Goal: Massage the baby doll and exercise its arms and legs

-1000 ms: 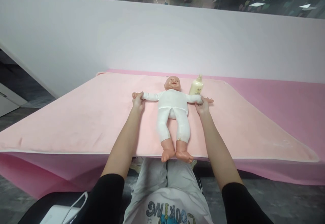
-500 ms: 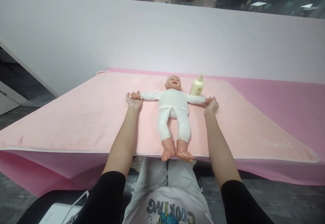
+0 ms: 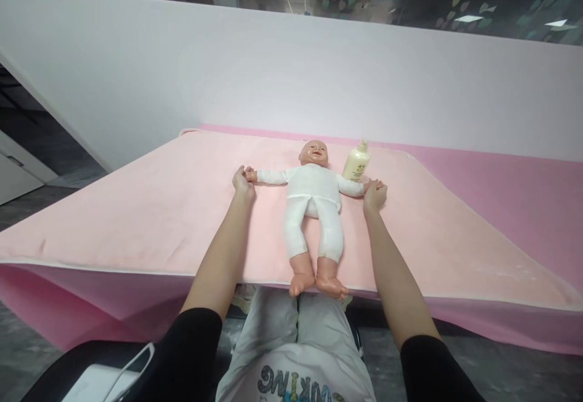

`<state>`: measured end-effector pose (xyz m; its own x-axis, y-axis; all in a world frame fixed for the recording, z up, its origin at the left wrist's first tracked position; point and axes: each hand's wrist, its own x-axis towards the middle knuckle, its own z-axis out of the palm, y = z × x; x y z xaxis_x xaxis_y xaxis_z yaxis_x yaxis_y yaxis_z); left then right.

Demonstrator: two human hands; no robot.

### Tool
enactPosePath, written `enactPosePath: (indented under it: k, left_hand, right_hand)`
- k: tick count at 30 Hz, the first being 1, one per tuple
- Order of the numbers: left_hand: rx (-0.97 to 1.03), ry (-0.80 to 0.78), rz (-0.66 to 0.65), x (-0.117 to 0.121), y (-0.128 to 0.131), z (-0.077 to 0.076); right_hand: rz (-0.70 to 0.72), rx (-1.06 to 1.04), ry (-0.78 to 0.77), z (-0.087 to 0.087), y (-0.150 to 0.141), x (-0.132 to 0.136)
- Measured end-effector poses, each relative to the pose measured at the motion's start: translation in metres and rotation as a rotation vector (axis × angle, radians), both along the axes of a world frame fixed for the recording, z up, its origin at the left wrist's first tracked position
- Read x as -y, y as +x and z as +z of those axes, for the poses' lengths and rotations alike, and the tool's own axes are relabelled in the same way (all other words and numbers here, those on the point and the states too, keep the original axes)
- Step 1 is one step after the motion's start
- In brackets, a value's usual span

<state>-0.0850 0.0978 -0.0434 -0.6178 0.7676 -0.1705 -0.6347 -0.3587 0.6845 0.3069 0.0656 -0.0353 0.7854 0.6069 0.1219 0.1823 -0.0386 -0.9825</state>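
Observation:
A baby doll (image 3: pixel 314 182) with a white cloth body lies on its back, its arms stretched out to both sides and its feet at the near edge of the table. My left hand (image 3: pixel 243 182) is closed around the doll's hand on the left. On the other side, my right hand (image 3: pixel 375 195) grips the doll's other hand, whose fingers show a little above mine. Just beyond that doll arm stands a pale yellow pump bottle (image 3: pixel 356 162).
A peach blanket (image 3: pixel 136 207) with a white edge lies under the doll, over a pink table cover (image 3: pixel 510 189). Behind the table rises a white partition (image 3: pixel 291 74). A white device with a cable (image 3: pixel 107 384) sits at the lower left.
My hands have slid from the doll's wrists out to its hands and closed on them. The doll's right-side arm now bends slightly. The camera view has shifted a little.

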Motion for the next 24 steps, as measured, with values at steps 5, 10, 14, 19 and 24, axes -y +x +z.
enactPosePath:
  k: [5,10,14,19,24]
  left_hand:
    - [-0.025,0.009,0.009,0.0,-0.002,-0.001]
    - [0.032,-0.015,0.02,0.004,0.001,0.004]
    - [0.022,-0.016,-0.011,0.009,0.0,0.005]
    - [-0.004,-0.009,-0.018,0.013,0.0,0.005]
    - [-0.003,-0.026,0.018,0.016,0.004,0.01]
  right_hand:
    - [0.006,0.0,0.006,-0.001,0.0,-0.001]
    - [-0.014,-0.046,0.064,-0.004,0.005,-0.005]
    - [-0.057,-0.129,0.131,-0.006,0.01,-0.008]
    - [-0.083,-0.175,0.153,-0.002,0.009,-0.005]
    - [-0.075,-0.185,0.127,0.001,0.008,-0.003]
